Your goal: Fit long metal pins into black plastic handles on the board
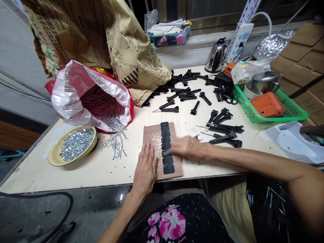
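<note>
Seven black pads [165,146] run in a single column down a brown board [149,136], and all the action sits right there at the near edge of the table [76,179]! Left hand [144,165] is pressed flat on the board's lower left, fingers spread, pinning it in place. Right hand [186,148] reaches in from the side, low over the column, fingers curled around the fifth pad down; whether it's actually pinching one, I can't tell from here, because the fingertips are hidden. The hands are apart, close neighbours on one board, not clamped together.

Those pads look thin, light and matte, maybe a bit rubbery, so they should sit well under a fingertip and come away easily; a long edge looks like the place to take one. The board looks stiff and flat, though the pale specks dusted across it could make it a touch slippery.

Beyond it, black handles [222,128] with long steel pins lie scattered across the table. Over on the left, a white bag [68,91] spills nails [115,145] toward a yellow plate [57,152] heaped with small metal bits, while a green basket [291,114] and a kettle [216,55] sit farther back.
</note>
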Demonstrator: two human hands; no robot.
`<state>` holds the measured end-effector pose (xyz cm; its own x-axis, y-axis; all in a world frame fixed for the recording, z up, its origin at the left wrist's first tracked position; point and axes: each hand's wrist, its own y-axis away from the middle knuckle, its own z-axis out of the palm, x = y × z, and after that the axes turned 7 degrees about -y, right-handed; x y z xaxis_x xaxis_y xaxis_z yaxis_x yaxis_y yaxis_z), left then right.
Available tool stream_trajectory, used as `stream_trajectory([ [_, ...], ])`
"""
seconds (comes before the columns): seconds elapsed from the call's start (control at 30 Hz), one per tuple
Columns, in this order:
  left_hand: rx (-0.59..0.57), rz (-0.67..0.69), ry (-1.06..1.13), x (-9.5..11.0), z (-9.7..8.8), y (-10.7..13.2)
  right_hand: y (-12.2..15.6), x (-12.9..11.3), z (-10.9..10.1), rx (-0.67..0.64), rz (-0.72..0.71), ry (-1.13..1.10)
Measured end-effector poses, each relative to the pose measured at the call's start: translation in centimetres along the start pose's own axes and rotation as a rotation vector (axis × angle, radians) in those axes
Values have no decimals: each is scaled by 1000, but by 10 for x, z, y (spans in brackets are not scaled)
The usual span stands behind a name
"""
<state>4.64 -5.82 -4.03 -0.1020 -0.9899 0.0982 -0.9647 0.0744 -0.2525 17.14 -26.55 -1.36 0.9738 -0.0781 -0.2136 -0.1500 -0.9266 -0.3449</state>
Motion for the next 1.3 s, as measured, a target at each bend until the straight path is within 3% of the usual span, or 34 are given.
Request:
stream_trajectory([
  [0.07, -5, 6, 8, 0, 0, 0, -1, 0, 1, 41, 139, 11],
  [0.23, 7, -1, 24, 0, 1, 0, 2, -13, 6, -3, -4, -44],
  [0.57, 28, -27, 38, 2, 2, 0, 3, -25, 3, -2, 161, -98],
  [0.67, 77, -21, 15, 1, 5, 3, 10, -18, -12, -4, 217, -74],
  [0.9, 229, -5, -58, -4, 19, 7, 39, 21, -71, -85, 485, 205],
  [1.03, 243, 5, -71, -7, 23, 8, -3, 50, -69, 39, 512, 226],
  [1.1, 238, -11, -54, -6, 23, 7, -37, 69, -54, 73, 520, 206],
  [1.2, 211, -44, 16, 0, 16, 8, -83, 100, -23, 23, 604, 254],
  [1.3, 180, -64, 150, 4, -3, 14, -109, 119, 5, -9, 643, 262],
])
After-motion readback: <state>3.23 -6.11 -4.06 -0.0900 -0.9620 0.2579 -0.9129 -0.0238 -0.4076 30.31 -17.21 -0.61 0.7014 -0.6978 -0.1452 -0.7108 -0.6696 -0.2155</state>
